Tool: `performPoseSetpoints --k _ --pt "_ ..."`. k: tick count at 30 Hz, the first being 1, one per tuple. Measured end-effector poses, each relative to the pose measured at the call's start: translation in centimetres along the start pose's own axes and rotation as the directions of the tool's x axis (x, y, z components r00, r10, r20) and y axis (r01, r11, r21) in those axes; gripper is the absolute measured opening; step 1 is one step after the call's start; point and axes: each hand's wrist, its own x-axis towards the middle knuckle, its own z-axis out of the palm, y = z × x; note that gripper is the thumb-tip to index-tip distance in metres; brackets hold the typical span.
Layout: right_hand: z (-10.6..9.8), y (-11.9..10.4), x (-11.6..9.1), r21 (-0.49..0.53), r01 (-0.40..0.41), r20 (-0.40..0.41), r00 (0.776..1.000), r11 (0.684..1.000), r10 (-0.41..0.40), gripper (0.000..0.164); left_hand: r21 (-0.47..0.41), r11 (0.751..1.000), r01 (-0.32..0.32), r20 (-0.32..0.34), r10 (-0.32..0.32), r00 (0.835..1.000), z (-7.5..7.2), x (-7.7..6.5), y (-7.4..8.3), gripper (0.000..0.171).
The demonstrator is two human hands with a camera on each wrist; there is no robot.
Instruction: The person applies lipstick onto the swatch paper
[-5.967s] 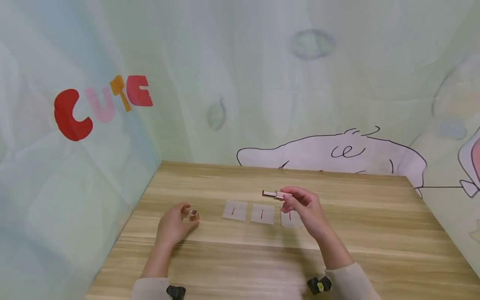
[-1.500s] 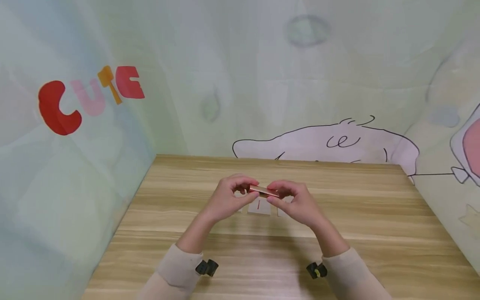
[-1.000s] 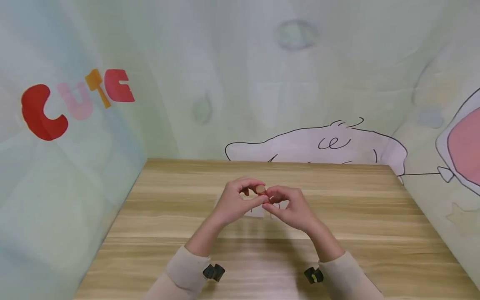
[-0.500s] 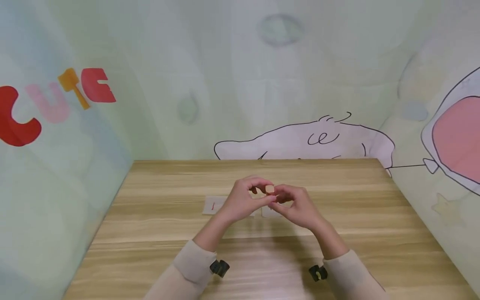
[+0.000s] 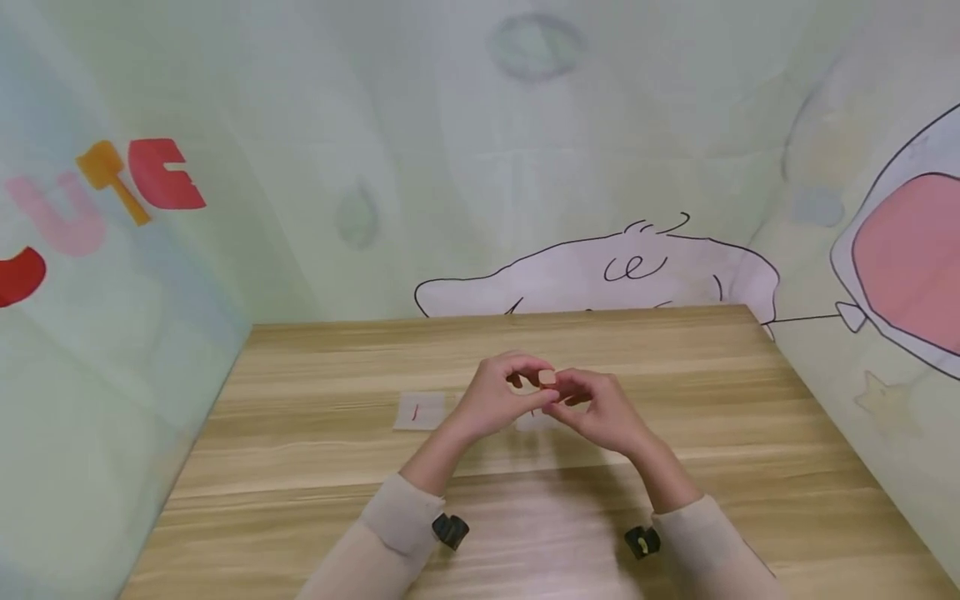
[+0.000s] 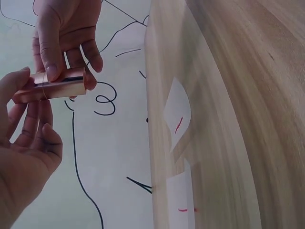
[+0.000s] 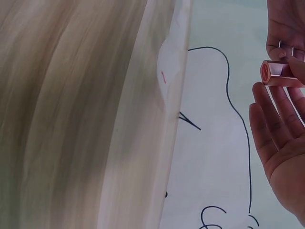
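Note:
A rose-gold lipstick tube (image 5: 547,379) is held above the table between both hands, its flat end facing the head camera. My left hand (image 5: 498,402) pinches one end between thumb and fingers; my right hand (image 5: 606,414) pinches the other. In the left wrist view the lipstick (image 6: 66,86) shows as one closed tube with a thin seam near the fingertips. A paper square with a short red stroke (image 5: 418,412) lies left of the hands. Another marked paper square (image 5: 532,422) shows partly below them, and a further one is mostly hidden behind the left hand.
The wooden table (image 5: 300,467) reaches back to a printed cloth wall (image 5: 420,167) with a cartoon figure (image 5: 555,279) and coloured letters. Black wrist cameras sit at both cuffs, the left camera (image 5: 450,530) and the right camera (image 5: 642,542).
Six seconds ago my left hand had the cap apart and my right hand the bare lipstick; now they are joined. The tube has since turned end-on, and the head view has swung right.

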Motion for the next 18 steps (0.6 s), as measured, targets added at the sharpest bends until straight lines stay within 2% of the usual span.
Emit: performPoseSetpoints --k 6,18 --pt "-0.7 0.5 -0.1 -0.019 -0.016 0.012 1.000 1.000 0.017 0.020 -0.011 1.000 0.004 0.018 -0.004 1.000 0.7 0.6 -0.4 0.024" --pt "-0.9 2.4 -0.9 0.022 -0.094 -0.006 0.996 0.995 0.094 0.019 0.017 0.999 0.028 0.056 -0.029 0.998 2.2 1.6 -1.6 0.025"
